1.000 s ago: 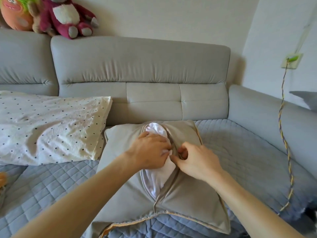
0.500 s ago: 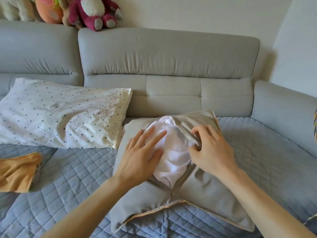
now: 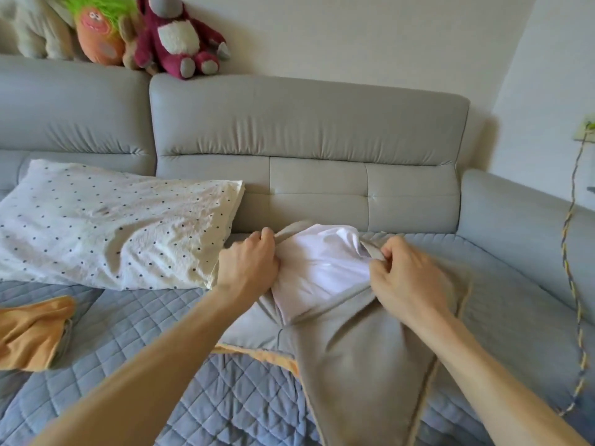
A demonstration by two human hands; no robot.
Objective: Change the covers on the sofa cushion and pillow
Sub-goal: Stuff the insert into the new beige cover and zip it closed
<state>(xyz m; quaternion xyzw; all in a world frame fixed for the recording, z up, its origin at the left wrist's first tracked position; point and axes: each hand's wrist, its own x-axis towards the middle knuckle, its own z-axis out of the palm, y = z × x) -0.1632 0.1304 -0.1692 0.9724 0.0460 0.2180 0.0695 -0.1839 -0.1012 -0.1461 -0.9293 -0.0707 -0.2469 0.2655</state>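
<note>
The cover (image 3: 363, 365) lies on the quilted mat (image 3: 145, 333), close to the back edge of the seat and a little right of its middle, just in front of the backrest (image 3: 306, 123). It is grey-beige, with an orange trim along its near left edge. Its opening faces up and is pulled wide. The white insert (image 3: 318, 272) bulges out of the opening at the far end.

The left hand (image 3: 248, 268) grips the left edge of the opening, with the fingers curled into a fist around the fabric and the knuckles turned up. The right hand (image 3: 405, 281) grips the right edge in curled fingers, with the back of the hand toward the camera. The hands are apart, one on each side of the insert, and both are clamped on the cover. Both forearms are bare. The left one comes in from the lower left corner of the view, and the right one comes from the lower right, passing above the near part of the cover.

A white pillow (image 3: 112, 226) with dark dots lies on the left part of the seat, and its right end is just beside the left hand. An orange cloth (image 3: 32, 333) lies crumpled on the mat at the left edge. Plush toys (image 3: 180, 37) sit on top of the backrest at the left. A braided cable (image 3: 570, 252) hangs along the wall on the right.
</note>
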